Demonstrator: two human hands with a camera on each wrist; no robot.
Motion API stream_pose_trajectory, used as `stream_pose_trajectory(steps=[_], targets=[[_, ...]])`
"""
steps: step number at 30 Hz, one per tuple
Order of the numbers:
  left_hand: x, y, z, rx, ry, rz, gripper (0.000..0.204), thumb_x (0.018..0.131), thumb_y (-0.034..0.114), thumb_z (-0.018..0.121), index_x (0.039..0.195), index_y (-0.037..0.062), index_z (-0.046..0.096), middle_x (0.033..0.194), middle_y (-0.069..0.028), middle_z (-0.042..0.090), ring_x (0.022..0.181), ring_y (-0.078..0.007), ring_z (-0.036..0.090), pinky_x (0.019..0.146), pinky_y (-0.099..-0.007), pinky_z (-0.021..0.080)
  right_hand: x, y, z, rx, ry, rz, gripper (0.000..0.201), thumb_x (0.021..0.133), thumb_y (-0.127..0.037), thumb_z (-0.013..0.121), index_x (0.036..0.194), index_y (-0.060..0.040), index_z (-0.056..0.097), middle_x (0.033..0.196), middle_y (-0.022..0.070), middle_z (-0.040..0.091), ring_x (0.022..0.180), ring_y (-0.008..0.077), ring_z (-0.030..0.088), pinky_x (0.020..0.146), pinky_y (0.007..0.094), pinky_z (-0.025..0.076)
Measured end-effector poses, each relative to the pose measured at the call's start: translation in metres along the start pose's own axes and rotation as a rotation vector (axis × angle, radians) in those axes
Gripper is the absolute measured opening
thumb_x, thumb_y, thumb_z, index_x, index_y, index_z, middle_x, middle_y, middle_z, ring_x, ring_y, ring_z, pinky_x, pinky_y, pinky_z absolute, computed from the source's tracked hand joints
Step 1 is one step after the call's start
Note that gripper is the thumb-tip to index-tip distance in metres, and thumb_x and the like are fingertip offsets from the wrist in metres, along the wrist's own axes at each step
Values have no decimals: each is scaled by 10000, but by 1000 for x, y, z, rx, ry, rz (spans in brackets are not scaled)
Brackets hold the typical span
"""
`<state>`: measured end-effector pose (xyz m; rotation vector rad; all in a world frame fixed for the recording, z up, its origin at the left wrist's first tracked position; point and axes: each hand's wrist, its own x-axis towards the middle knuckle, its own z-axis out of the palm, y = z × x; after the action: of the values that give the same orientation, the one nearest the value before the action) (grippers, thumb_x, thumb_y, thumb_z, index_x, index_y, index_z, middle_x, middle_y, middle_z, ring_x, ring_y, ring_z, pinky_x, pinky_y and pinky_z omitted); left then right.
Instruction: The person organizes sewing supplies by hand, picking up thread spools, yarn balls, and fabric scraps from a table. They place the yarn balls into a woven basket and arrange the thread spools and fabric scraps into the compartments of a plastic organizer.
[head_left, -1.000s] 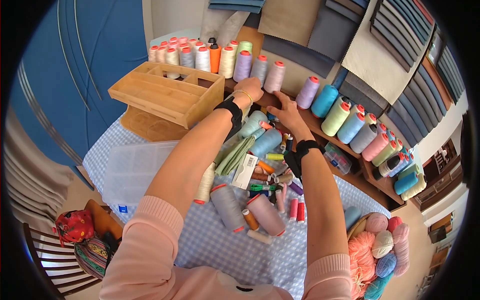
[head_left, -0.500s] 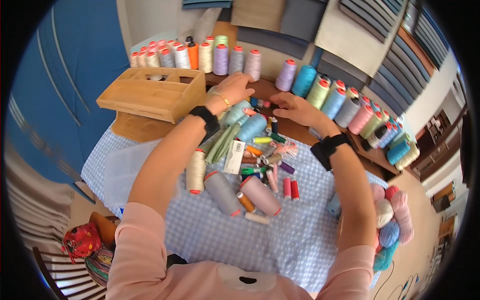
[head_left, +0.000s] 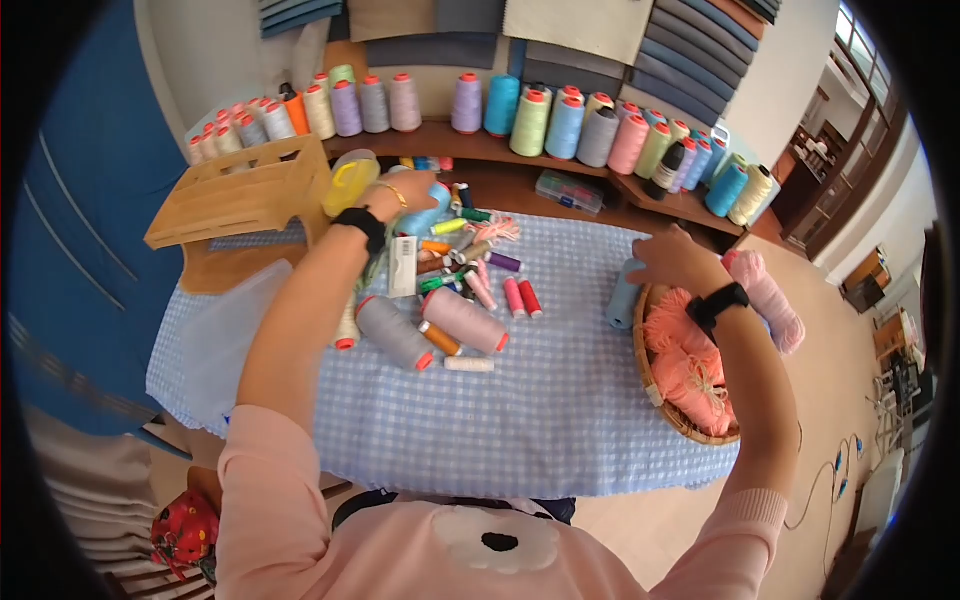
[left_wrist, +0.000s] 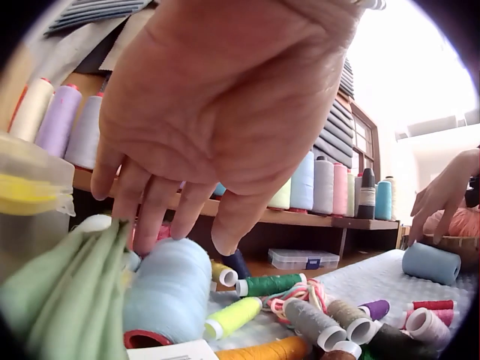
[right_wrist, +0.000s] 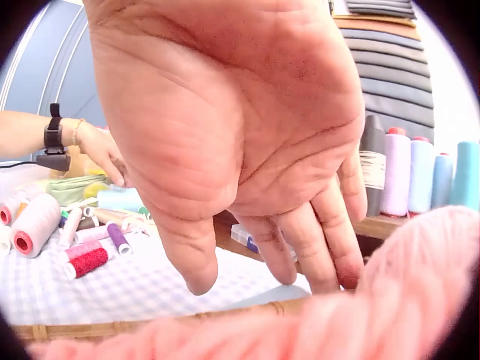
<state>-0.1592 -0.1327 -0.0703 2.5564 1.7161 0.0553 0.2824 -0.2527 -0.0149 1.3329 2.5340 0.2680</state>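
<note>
My left hand (head_left: pixel 404 194) reaches over a light blue thread cone (left_wrist: pixel 169 289) lying at the back of a pile of spools. In the left wrist view its fingers point loosely down, fingertips right at the cone's far side. Folded green cloth (left_wrist: pixel 71 300) lies beside that cone. My right hand (head_left: pixel 682 262) is at the right, over another blue thread cone (head_left: pixel 622 300) that lies next to a wicker basket (head_left: pixel 655 385). The right wrist view shows its fingers extended downward with nothing in the palm. Coral yarn (head_left: pixel 690 375) fills the basket below the wrist.
Small spools, a grey cone (head_left: pixel 393 332) and a pink cone (head_left: pixel 465 320) lie on the checked cloth (head_left: pixel 560 420). A wooden organizer (head_left: pixel 240 190) and clear plastic lid (head_left: pixel 225 335) are at left. Upright cones line the shelf (head_left: pixel 440 140); a clear case (head_left: pixel 570 192) sits beneath.
My right hand has moved from the shelf at the back to the blue cone by the basket. My left hand has drawn back from the shelf over the light blue cone. The view has swung right.
</note>
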Motion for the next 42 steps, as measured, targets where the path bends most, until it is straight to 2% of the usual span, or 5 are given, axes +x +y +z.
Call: stream_pose_trajectory(steps=[4, 9, 18, 34, 42], targets=[[-12, 29, -6, 130, 62, -132, 489, 836, 349, 664, 1231, 73, 578, 1117, -193, 688, 1048, -362, 663, 889, -480, 510, 2, -16, -2, -22, -6, -1, 445, 831, -460, 691, 947, -33, 648, 824, 168, 680, 887, 379, 617, 907, 440, 436], [-8, 29, 2, 72, 88, -149, 525, 800, 349, 703, 1224, 66, 577, 1218, -206, 646, 1162, -370, 604, 991, -485, 448, 12, -41, -15, 164, 2, -27, 608, 790, -296, 777, 1294, -26, 570, 1243, 186, 570, 1204, 344, 532, 1035, 440, 416], [-18, 37, 0, -75, -20, -133, 655, 762, 373, 748, 1296, 112, 472, 1244, -198, 633, 1182, -344, 597, 1008, -500, 380, 5, -67, -12, 135, -95, 10, 835, 693, -257, 847, 1418, -78, 474, 1393, 208, 462, 1261, 430, 491, 1013, 489, 487], [-25, 49, 13, 21, 0, -164, 686, 693, 320, 790, 1226, 1, 497, 1144, -195, 665, 1116, -344, 625, 947, -450, 406, 40, -68, 24, -583, -81, -150, 376, 760, -248, 763, 1125, -212, 682, 1171, 16, 640, 1201, 236, 558, 999, 397, 422], [-13, 36, 0, -336, 270, -202, 788, 708, 372, 741, 1340, -2, 456, 1275, -261, 565, 1140, -399, 599, 938, -435, 486, 44, -53, -40, 127, 213, -104, 480, 677, -275, 760, 1098, -73, 646, 899, 154, 696, 883, 358, 673, 844, 440, 517]])
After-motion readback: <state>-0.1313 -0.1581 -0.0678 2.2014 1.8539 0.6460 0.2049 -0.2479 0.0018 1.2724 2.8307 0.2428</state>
